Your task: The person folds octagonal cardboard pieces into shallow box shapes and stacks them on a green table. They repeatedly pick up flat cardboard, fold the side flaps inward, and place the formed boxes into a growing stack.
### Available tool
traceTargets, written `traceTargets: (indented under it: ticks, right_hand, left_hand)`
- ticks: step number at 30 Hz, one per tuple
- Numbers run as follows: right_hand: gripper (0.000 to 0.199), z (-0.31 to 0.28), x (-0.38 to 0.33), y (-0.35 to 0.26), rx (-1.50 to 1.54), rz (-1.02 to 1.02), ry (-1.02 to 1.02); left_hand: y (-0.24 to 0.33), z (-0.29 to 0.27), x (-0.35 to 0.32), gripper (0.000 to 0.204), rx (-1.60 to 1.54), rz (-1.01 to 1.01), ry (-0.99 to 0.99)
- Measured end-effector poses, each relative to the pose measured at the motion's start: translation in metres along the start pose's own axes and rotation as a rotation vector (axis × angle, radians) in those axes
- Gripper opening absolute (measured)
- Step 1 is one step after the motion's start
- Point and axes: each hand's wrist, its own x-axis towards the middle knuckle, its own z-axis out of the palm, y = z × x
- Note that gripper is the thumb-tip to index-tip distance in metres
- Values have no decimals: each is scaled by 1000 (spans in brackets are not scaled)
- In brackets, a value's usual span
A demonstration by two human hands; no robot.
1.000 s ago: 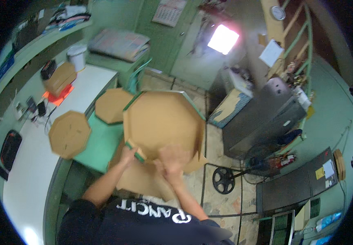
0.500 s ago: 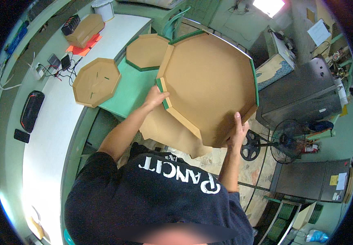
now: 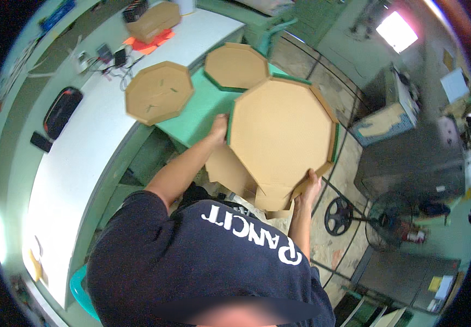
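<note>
Between my two hands is a large octagonal cardboard tray point(image 3: 284, 131), brown inside with green outer sides. My left hand point(image 3: 220, 129) grips its left wall, the fingers partly hidden behind it. At the lower right edge my right hand point(image 3: 308, 189) is closed on the rim, thumb on the upper side. One flap point(image 3: 273, 200) at the near edge sticks outward instead of standing up like the other walls. Beneath the tray, partly covered, lies a brown cardboard sheet point(image 3: 227, 168).
A smaller octagonal tray point(image 3: 236, 66) rests on the green table point(image 3: 197, 117). Another octagonal tray point(image 3: 159, 94), with green bits inside, lies on the white counter point(image 3: 77, 180) near a black speaker point(image 3: 63, 111). To the right stands a fan point(image 3: 385, 220) with a round base.
The large tray has gone lower and looks smaller and flatter to view, both hands still on it. The whole scene has shifted as my head turned.
</note>
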Motion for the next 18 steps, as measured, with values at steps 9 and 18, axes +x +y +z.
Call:
traceTargets:
  ticks: [9, 18]
  right_hand:
    - [23, -10, -9, 55, 90, 185, 70]
    - [48, -40, -15, 40, -1329, -871, -190]
  left_hand:
    - [29, -124, 72, 53, 1283, 403, 346]
    - [45, -79, 37, 39, 1454, 909, -373]
